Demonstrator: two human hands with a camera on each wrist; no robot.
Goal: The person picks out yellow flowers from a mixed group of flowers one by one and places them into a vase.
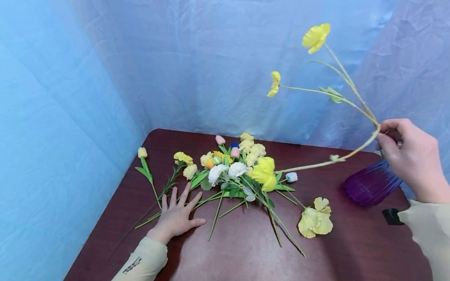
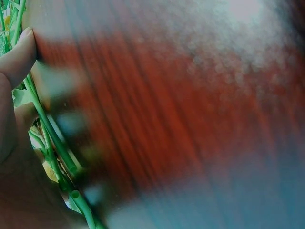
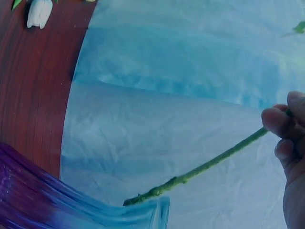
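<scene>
My right hand pinches the stem of a branching yellow artificial flower above the right side of the table. Its blooms reach up and to the left. In the right wrist view the bare end of the green stem is beside the rim of a ribbed purple-and-blue vase; whether it is inside cannot be told. The vase stands below that hand in the head view. My left hand lies with fingers spread at the near left of a flower pile, touching or just over green stems.
Piled mid-table are white flowers, pale yellow flowers and pink tulips. A yellow tulip lies at the left and a pale yellow bloom at the near right. Blue cloth hangs behind the dark red table.
</scene>
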